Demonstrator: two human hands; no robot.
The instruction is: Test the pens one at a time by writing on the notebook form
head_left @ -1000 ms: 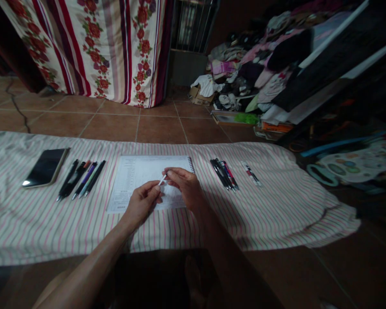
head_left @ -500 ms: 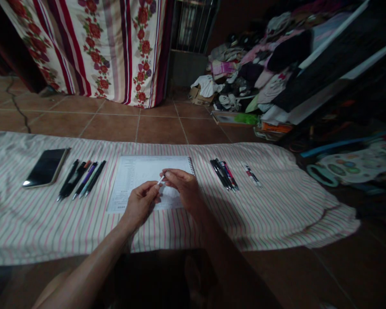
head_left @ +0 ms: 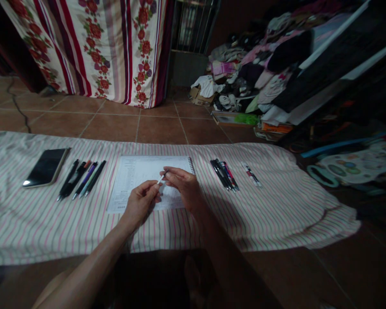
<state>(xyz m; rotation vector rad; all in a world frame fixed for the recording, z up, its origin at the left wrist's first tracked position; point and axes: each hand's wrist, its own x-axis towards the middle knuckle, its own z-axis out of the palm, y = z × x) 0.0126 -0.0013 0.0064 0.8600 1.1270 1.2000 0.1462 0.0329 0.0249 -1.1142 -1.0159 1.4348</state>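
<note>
Over a spiral notebook (head_left: 138, 174) lying open on a striped cloth (head_left: 51, 223), both my hands hold a thin white pen (head_left: 161, 178). My left hand (head_left: 141, 204) pinches its lower end. My right hand (head_left: 183, 186) pinches its upper end, fingers curled. The pen hangs a little above the page, tilted up to the right.
A dark phone (head_left: 45, 167) and several pens (head_left: 82, 178) lie left of the notebook. More pens (head_left: 224, 174) and one apart (head_left: 251, 174) lie to its right. A floral curtain (head_left: 99, 47) hangs behind; a heap of clothes (head_left: 251, 73) and clutter fill the right.
Both hands have stayed over the notebook with the pen; the right fingers shifted only slightly along its upper end.
</note>
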